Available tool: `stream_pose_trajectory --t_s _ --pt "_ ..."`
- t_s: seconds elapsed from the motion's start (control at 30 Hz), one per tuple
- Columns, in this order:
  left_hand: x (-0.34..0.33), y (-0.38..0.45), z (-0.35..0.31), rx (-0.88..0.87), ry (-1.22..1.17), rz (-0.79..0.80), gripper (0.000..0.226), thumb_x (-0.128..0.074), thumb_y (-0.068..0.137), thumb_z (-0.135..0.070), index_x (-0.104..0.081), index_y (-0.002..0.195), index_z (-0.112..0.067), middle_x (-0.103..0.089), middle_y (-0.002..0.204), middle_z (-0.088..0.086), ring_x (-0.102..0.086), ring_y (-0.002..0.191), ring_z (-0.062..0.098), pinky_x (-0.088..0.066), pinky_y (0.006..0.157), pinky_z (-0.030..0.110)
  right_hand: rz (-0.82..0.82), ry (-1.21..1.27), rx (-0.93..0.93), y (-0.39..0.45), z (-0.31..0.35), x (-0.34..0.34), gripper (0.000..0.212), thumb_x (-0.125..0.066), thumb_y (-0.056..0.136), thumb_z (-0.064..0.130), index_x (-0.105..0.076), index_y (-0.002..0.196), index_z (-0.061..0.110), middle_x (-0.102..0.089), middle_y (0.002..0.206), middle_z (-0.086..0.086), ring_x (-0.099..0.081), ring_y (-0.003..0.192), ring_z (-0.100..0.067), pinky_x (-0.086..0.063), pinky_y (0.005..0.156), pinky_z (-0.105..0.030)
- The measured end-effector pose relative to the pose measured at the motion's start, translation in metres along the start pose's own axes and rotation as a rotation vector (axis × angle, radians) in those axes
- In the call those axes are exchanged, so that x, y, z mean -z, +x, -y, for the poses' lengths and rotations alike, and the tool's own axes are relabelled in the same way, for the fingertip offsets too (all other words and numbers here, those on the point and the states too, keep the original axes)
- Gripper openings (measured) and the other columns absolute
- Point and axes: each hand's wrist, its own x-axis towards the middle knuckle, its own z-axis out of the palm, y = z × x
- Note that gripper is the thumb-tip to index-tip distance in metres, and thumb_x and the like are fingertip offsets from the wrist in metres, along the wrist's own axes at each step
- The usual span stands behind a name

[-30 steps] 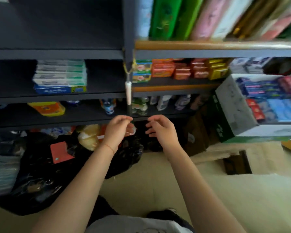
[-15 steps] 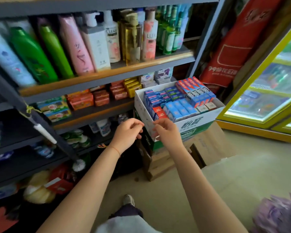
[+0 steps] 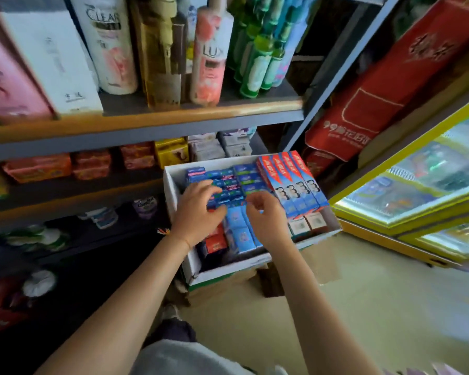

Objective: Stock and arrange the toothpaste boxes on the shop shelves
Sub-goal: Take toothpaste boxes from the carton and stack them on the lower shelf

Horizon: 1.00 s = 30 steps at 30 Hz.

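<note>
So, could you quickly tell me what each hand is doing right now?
Left hand: open, fingers resting on the blue boxes in the carton.
Right hand: fingers loosely curled above the boxes, holding nothing visible.

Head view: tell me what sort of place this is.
Most likely a small shop: shampoo bottles lined up on a shelf, a carton packed with toothpaste boxes, and a glass-topped freezer alongside.

— Where are my hands now, compared with a moment ago?
— Inside the white carton [image 3: 317, 235]. My left hand [image 3: 198, 215] now lies on the dark blue toothpaste boxes [image 3: 228, 185]; my right hand [image 3: 266, 215] hovers beside it, fingers curled.
</note>
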Motion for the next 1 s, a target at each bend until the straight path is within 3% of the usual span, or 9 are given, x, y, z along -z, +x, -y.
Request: stream_pose_trajectory --t_s 0.1,0.2,0.33,0.43,0.53,0.63,0.73,0.83,1.0 --pt "-0.014 0.021 -0.005 0.057 0.326 0.203 0.074 -0.04 0.084 -0.06 -0.04 0.149 -0.024 -0.024 0.162 0.007 -0.015 0.15 0.03 -0.015 0.12 0.048 -0.054 -0.107 0.086 0.036 -0.011 0.01 0.018 -0.062 0.09 0.011 -0.063 0.108 0.009 -0.059 0.107 -0.008 -0.056 0.098 -0.024 -0.047 0.082 -0.038" --pt "-0.029 0.034 -0.008 0.21 0.479 0.285 0.074 -0.042 0.094 -0.058 -0.017 0.157 -0.027 0.002 0.166 0.005 0.008 0.152 0.028 -0.005 0.12 0.052 -0.055 -0.201 0.114 0.063 -0.022 0.023 0.024 -0.064 0.088 0.012 -0.061 0.112 0.009 -0.055 0.112 -0.01 -0.052 0.101 -0.028 -0.043 0.08 -0.038" --pt "-0.046 0.047 -0.027 0.31 0.565 0.175 0.072 -0.046 0.092 -0.058 -0.028 0.152 -0.023 -0.014 0.163 0.011 -0.008 0.151 0.032 -0.007 0.119 0.056 -0.037 -0.298 0.175 0.104 -0.041 0.044 0.029 -0.064 0.087 0.017 -0.06 0.115 0.011 -0.055 0.117 -0.01 -0.051 0.108 -0.03 -0.045 0.086 -0.045" --pt "-0.068 0.06 -0.051 0.293 0.438 0.035 0.059 -0.051 0.092 -0.049 -0.045 0.142 -0.018 -0.04 0.149 0.01 -0.032 0.14 0.031 -0.024 0.116 0.049 -0.055 -0.301 0.246 0.137 -0.053 0.057 0.034 -0.066 0.084 0.019 -0.062 0.115 0.006 -0.057 0.115 -0.015 -0.052 0.108 -0.036 -0.046 0.09 -0.052" --pt "-0.095 0.074 -0.086 0.262 0.254 -0.05 0.052 -0.057 0.093 -0.037 -0.049 0.139 -0.014 -0.05 0.137 0.008 -0.045 0.129 0.028 -0.037 0.105 0.039 0.021 -0.428 0.154 0.162 -0.063 0.078 0.053 -0.061 0.088 0.034 -0.046 0.135 0.014 -0.044 0.135 -0.013 -0.039 0.128 -0.033 -0.035 0.105 -0.048" --pt "-0.127 0.086 -0.12 0.246 0.159 -0.043 0.057 -0.06 0.096 -0.027 -0.04 0.148 -0.019 -0.041 0.145 0.008 -0.041 0.132 0.027 -0.038 0.107 0.037 0.185 -0.505 0.033 0.185 -0.084 0.099 0.079 -0.058 0.086 0.061 -0.024 0.148 0.025 -0.033 0.144 -0.013 -0.032 0.135 -0.034 -0.033 0.106 -0.052" --pt "-0.155 0.097 -0.132 0.272 0.336 0.03 0.06 -0.051 0.099 -0.035 -0.027 0.155 -0.028 -0.012 0.164 0.003 -0.015 0.149 0.027 -0.031 0.116 0.046 0.362 -0.421 0.085 0.206 -0.098 0.112 0.089 -0.058 0.082 0.07 -0.015 0.153 0.037 -0.023 0.152 -0.014 -0.026 0.139 -0.037 -0.034 0.107 -0.055" --pt "-0.168 0.1 -0.138 0.37 0.496 0.114 0.061 -0.035 0.104 -0.044 -0.01 0.158 -0.032 0.01 0.166 -0.002 0.007 0.153 0.022 -0.019 0.121 0.05 0.402 -0.414 0.296 0.22 -0.103 0.116 0.071 -0.055 0.088 0.061 -0.026 0.149 0.042 -0.013 0.16 -0.006 -0.021 0.143 -0.036 -0.032 0.109 -0.055" --pt "-0.175 0.091 -0.14 0.443 0.516 0.06 0.06 -0.029 0.104 -0.049 -0.005 0.157 -0.037 0.013 0.165 -0.01 0.001 0.153 0.02 -0.016 0.121 0.047 0.369 -0.42 0.419 0.221 -0.104 0.108 0.052 -0.052 0.09 0.053 -0.046 0.136 0.028 -0.026 0.154 -0.008 -0.025 0.14 -0.034 -0.029 0.111 -0.056"
